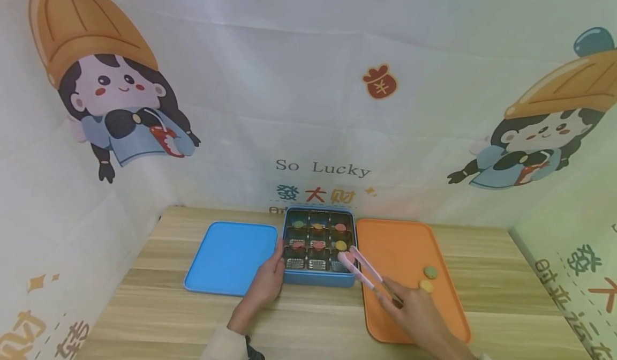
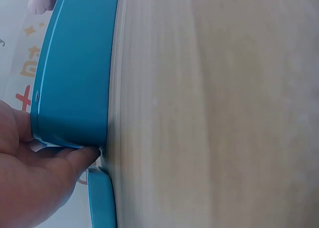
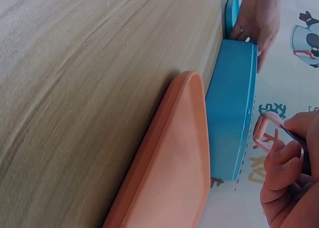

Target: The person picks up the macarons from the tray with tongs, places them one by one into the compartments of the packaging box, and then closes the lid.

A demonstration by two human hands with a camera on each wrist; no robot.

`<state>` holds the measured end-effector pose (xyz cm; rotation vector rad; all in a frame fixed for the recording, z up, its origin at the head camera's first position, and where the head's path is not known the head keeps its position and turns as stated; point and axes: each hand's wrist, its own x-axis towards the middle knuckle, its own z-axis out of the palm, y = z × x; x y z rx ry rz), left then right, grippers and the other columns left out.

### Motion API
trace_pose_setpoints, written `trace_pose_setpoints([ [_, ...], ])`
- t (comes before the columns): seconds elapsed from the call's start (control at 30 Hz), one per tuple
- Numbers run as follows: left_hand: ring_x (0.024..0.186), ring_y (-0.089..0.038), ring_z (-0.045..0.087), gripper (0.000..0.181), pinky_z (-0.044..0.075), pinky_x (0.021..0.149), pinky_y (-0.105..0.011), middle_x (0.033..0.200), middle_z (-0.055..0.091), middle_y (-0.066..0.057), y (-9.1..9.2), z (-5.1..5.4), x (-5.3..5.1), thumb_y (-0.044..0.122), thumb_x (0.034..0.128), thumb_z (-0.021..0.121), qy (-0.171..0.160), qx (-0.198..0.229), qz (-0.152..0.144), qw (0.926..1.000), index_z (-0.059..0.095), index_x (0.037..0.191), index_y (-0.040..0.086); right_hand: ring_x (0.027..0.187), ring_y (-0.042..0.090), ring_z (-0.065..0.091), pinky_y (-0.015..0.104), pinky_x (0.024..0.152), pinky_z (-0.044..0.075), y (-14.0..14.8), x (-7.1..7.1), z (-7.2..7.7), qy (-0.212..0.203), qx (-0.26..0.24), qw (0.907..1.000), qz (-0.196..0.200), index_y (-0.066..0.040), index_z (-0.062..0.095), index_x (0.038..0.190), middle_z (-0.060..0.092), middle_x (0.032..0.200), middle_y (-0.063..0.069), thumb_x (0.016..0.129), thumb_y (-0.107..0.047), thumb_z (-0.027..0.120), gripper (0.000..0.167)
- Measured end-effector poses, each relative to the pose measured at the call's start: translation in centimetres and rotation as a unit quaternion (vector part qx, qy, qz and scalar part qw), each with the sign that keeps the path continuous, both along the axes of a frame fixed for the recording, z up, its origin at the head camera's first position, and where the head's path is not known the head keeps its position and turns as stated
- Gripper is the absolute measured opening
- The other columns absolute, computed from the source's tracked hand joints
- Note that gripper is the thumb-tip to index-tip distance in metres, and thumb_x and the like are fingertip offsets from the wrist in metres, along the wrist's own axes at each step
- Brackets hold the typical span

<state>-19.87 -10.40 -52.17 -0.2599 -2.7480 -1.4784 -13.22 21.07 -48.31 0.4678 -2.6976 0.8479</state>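
My right hand holds a pair of tongs with pale pink tips. Between those tips is a small pinkish-red round piece, like a macaron. The tips hover over the front right corner of a blue box divided into compartments. Green, orange, red and yellow round pieces lie in its back and middle rows. At the box's left side, my left hand grips it, thumb at the rim and fingers against the outer wall. A green piece and a yellow piece lie on the orange tray.
A blue lid lies flat on the wooden table, left of the box. The orange tray sits close along the box's right side. Behind the table hangs a white printed cloth, which also covers both sides.
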Motion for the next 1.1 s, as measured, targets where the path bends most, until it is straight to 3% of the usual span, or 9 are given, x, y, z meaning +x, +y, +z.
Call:
trace_pose_setpoints([
  [0.73, 0.142, -0.043, 0.031, 0.052, 0.031, 0.116, -0.055, 0.157, 0.027, -0.026, 0.03, -0.01, -0.02, 0.007, 0.1059, 0.034, -0.009, 0.006, 0.006, 0.9999, 0.02, 0.155, -0.004, 0.042, -0.013, 0.021, 0.009, 0.037, 0.022, -0.38, -0.02, -0.56, -0.022, 0.027, 0.9993, 0.013, 0.003, 0.071, 0.117, 0.036, 0.051, -0.018, 0.088, -0.017, 0.075, 0.035],
  [1.1, 0.144, -0.043, 0.028, 0.052, 0.029, 0.117, -0.055, 0.158, 0.025, -0.026, 0.05, -0.03, -0.03, 0.007, 0.106, 0.033, -0.014, 0.009, 0.006, 0.9998, 0.02, 0.155, -0.004, 0.041, -0.015, 0.02, 0.009, 0.037, 0.022, -0.19, -0.02, -0.92, -0.01, 0.02, 0.9995, 0.021, 0.004, 0.072, 0.114, 0.035, 0.051, -0.019, 0.087, -0.014, 0.076, 0.033],
])
